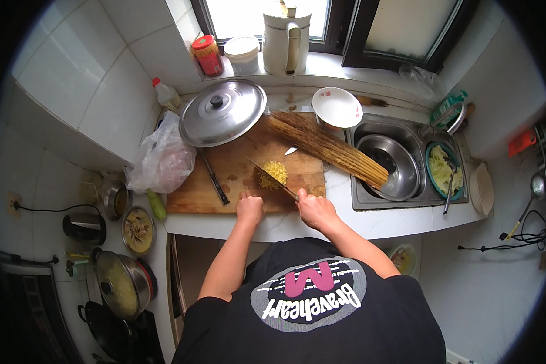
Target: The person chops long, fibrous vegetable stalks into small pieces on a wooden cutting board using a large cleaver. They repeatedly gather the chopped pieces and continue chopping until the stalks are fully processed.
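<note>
My right hand (317, 212) grips the handle of a kitchen knife (269, 176). The knife's blade slants up and left across a small heap of finely chopped yellow food (273, 174). This heap lies on a wooden cutting board (245, 157). Curled at the front edge of the board, my left hand (250, 209) appears to hold nothing; its fingertips are partly hidden. Left of the heap lies a dark-handled utensil (215, 181), its far end by a metal pot lid (225, 113). A pointed metal tip (291, 150) shows beside a long bundle of straw-like strands (332, 152).
That bundle reaches over the double sink (361, 203), which holds a metal basin (412, 182) and a teal bowl of leafy greens (445, 166). A white bowl (336, 108) stands behind. Leftward are a plastic bag (166, 157), a green vegetable (156, 204) and a lidded pot (123, 282).
</note>
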Available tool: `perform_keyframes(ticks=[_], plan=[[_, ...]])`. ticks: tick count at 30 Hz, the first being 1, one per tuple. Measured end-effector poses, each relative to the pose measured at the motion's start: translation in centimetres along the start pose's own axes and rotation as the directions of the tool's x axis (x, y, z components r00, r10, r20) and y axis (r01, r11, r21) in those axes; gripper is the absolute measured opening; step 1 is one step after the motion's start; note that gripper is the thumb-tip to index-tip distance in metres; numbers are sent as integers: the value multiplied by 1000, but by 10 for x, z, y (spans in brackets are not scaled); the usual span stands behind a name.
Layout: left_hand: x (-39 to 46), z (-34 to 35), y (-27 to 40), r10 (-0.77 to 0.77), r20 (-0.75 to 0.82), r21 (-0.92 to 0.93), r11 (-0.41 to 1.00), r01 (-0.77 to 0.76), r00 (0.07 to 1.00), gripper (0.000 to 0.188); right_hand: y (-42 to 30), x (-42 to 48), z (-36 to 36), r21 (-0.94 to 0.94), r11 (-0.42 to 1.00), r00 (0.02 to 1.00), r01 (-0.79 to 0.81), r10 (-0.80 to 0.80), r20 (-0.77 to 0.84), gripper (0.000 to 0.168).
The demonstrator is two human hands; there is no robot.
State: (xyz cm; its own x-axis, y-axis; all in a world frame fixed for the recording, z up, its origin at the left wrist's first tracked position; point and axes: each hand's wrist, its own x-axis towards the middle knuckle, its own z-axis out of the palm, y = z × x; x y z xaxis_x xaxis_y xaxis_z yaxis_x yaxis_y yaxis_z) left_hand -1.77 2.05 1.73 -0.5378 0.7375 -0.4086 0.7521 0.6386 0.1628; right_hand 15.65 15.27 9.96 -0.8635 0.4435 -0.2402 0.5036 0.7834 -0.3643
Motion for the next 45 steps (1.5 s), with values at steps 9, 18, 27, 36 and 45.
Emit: perform_keyframes(ticks=[9, 18, 27, 36, 45], plan=[[-4, -12, 6, -35, 72, -32, 999, 38, 997, 24, 0, -2, -2, -15, 998, 997, -60, 61, 38, 27], [-8, -5, 4, 15, -70, 16, 1000, -14, 997, 24, 2, -3, -6, 2, 994, 992, -111, 111, 68, 30], [-6, 2, 2, 2, -70, 30, 1000, 0, 998, 26, 5, 0, -10, 20, 989, 987, -146, 144, 73, 30], [-14, -12, 7, -1, -33, -26, 1000, 0, 999, 30, 12, 0, -11, 13, 986, 986, -164, 164, 21, 30], [-13, -9, 6, 2, -93, -13, 1000, -4, 996, 23, 15, -2, -9, 32, 988, 989, -150, 150, 13, 30]])
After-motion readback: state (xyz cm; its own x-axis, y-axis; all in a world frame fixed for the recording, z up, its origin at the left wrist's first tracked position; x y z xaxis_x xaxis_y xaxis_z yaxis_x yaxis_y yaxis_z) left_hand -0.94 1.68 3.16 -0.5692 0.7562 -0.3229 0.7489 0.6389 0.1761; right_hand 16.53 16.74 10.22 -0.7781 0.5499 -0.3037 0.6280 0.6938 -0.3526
